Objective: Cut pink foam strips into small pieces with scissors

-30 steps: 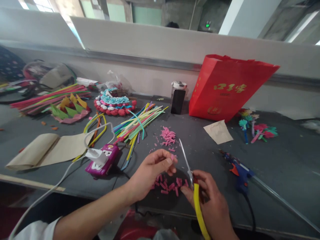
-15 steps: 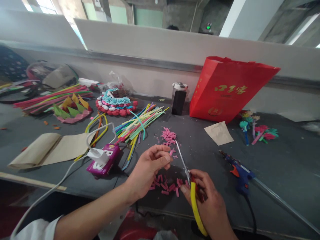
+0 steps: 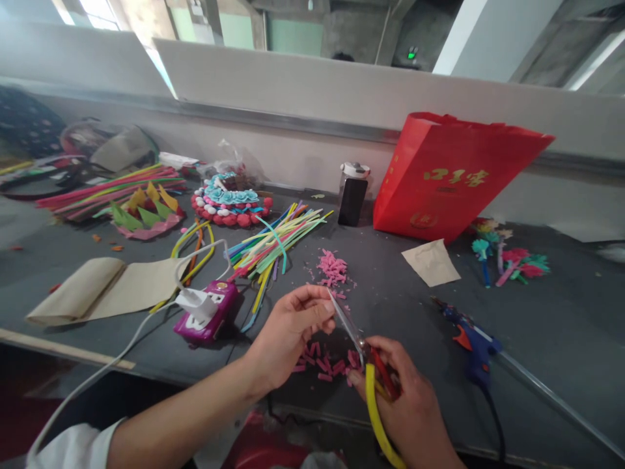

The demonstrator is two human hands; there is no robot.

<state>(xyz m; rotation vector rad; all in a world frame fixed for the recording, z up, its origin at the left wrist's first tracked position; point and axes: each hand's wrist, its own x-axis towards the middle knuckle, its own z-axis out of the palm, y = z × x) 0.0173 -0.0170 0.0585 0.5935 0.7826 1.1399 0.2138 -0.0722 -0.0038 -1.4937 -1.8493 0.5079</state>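
My left hand (image 3: 286, 335) is closed in a pinch, the thumb pressed to the fingers. A small pink piece was at these fingertips a moment ago; the scissor blades now mostly hide it. My right hand (image 3: 407, 394) grips scissors (image 3: 349, 324) with red and yellow handles, their tips touching the left fingertips. Beyond the hands lies a heap of small pink snippets (image 3: 332, 266). Longer pink pieces (image 3: 326, 365) are scattered on the dark table below and between my hands.
A purple power strip (image 3: 225, 306) with a white plug stands left, beside a roll of tan paper (image 3: 146, 283). Colourful fuzzy stems (image 3: 286, 238) lie behind it. A blue glue gun (image 3: 476, 352) rests right. A red bag (image 3: 454, 176), bottle and phone (image 3: 352, 202) stand at the back.
The scissors have swung left, so their tips now meet the left fingertips and cover the pink piece. The left hand has hardly moved. The whole view has shifted slightly.
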